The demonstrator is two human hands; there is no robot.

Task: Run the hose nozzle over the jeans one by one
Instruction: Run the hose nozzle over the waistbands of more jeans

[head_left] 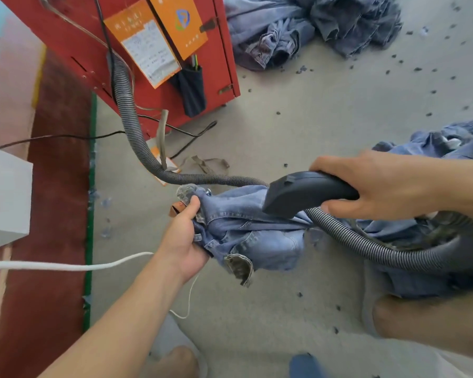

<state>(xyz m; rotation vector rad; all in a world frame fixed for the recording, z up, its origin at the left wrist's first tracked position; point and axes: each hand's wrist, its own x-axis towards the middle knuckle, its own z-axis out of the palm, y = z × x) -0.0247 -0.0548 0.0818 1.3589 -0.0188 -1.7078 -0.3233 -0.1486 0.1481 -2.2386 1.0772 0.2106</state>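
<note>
My right hand (380, 186) grips the black hose nozzle (303, 193) at centre right; its mouth presses down on a pair of light blue jeans (251, 230). My left hand (186, 236) grips the bunched waistband of those jeans, holding them up above the floor. A grey ribbed hose (129, 115) runs from the red machine, loops under the nozzle and curves over to the right across more denim. The rest of the jeans drapes toward my right knee.
A red machine (153, 64) with orange labels stands at the top left. Jeans piles lie at the top right (311, 25) and at the right edge (443, 143). A white cord (66, 266), black cables and dark lint scraps lie on the grey floor. A white box (6, 197) sits left.
</note>
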